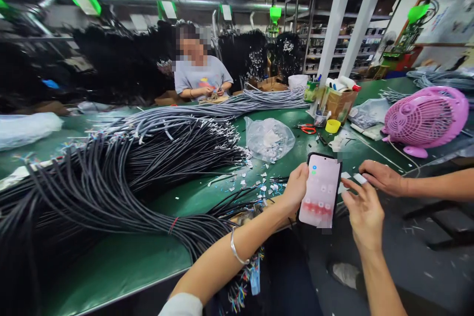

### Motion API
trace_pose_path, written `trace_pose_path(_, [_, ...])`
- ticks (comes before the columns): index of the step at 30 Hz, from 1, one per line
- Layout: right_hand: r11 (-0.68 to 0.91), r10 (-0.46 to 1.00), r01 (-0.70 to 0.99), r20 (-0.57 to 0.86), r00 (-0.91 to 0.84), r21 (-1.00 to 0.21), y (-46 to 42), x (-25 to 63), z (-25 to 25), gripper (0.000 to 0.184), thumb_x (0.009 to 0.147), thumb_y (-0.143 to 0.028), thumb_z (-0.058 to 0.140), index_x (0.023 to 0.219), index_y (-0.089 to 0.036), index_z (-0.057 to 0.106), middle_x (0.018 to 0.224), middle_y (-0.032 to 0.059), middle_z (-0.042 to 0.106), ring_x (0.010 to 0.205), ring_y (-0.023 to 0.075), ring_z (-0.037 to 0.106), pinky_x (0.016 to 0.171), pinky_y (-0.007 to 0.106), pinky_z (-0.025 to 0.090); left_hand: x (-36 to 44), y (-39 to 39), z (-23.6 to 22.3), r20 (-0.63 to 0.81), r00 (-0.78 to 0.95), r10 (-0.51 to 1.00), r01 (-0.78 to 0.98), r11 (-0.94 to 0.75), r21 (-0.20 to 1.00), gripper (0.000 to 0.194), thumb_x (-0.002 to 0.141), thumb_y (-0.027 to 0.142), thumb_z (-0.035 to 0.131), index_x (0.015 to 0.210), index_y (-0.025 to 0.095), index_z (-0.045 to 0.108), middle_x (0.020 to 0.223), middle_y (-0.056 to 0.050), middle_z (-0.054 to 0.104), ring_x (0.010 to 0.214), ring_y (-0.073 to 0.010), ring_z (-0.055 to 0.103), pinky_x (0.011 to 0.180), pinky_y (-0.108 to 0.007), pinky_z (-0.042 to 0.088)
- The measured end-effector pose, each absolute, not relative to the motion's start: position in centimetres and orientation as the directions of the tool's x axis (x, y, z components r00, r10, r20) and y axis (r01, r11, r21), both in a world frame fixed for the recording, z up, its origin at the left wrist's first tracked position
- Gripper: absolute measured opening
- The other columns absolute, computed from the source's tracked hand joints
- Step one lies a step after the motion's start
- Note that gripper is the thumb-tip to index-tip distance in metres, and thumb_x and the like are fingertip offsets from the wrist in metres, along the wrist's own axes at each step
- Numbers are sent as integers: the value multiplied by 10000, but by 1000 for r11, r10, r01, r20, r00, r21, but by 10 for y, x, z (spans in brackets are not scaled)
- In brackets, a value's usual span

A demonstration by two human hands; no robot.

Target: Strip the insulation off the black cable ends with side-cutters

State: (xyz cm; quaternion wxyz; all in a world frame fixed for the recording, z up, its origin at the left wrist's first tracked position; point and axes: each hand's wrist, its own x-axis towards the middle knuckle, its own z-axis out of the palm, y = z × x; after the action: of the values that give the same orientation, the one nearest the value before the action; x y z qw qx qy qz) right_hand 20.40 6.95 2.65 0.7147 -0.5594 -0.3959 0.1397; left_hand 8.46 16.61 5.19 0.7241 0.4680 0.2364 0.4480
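Note:
In the head view my left hand (pixel 297 186) is closed around the edge of a smartphone (pixel 319 192), whose lit screen shows app icons on a pale pink and red background. My right hand (pixel 365 210) is just right of the phone, fingers apart and bent, with nothing clearly held. By its fingertips are small white pieces (pixel 359 178). Another person's hand (pixel 383 177) reaches in from the right and touches one of these. Left of my forearm, a large bundle of black cables (pixel 122 182) lies on the green table (pixel 148 266).
Grey cables (pixel 207 108) run across the table's far part. Beyond the phone lie a clear plastic bag (pixel 270 138), red-handled scissors (pixel 307 129), yellow tape (pixel 333 126) and a cardboard box (pixel 336 103). A pink fan (pixel 425 118) stands right. A co-worker (pixel 202 76) sits opposite.

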Motion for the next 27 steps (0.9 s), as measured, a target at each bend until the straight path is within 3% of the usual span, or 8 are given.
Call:
trace_pose_path(3, [305, 725, 105, 303, 619, -946, 77, 207, 23, 550, 670, -286, 731, 1175, -211, 528, 1029, 84, 664, 903, 197, 625, 784, 343, 492, 84, 165, 51, 86, 501, 861, -431, 162, 888, 454, 760, 600, 551, 782, 147, 566, 725, 3, 525, 660, -125, 431, 620, -221, 359])
trace_pose_path(8, [295, 733, 17, 238, 637, -955, 80, 206, 20, 590, 606, -281, 774, 1145, -212, 546, 946, 51, 672, 863, 178, 625, 764, 319, 492, 84, 163, 51, 83, 512, 855, -422, 166, 891, 468, 757, 617, 540, 776, 150, 562, 714, 0, 525, 652, -130, 435, 622, -231, 364])
trace_pose_path(15, [278, 677, 81, 255, 691, -957, 86, 206, 21, 573, 579, -254, 792, 1102, -198, 565, 825, 5, 663, 711, 137, 600, 700, 288, 474, 85, 164, 49, 77, 512, 856, -402, 160, 901, 455, 746, 611, 558, 728, 156, 537, 697, 6, 495, 644, -125, 420, 588, -213, 352])
trace_pose_path(22, [284, 686, 121, 290, 667, -951, 83, 205, 20, 646, 558, -257, 799, 1144, -201, 533, 885, 17, 655, 820, 169, 603, 821, 358, 455, 84, 164, 51, 71, 521, 850, -387, 162, 908, 458, 749, 607, 553, 761, 149, 565, 720, -3, 511, 655, -129, 421, 594, -215, 349])
trace_pose_path(27, [294, 700, 124, 302, 647, -948, 81, 205, 18, 637, 577, -238, 789, 1157, -208, 527, 935, 30, 648, 837, 168, 597, 813, 351, 455, 84, 163, 51, 66, 530, 845, -384, 170, 907, 444, 757, 599, 549, 779, 155, 558, 713, -1, 515, 647, -132, 424, 597, -226, 347])
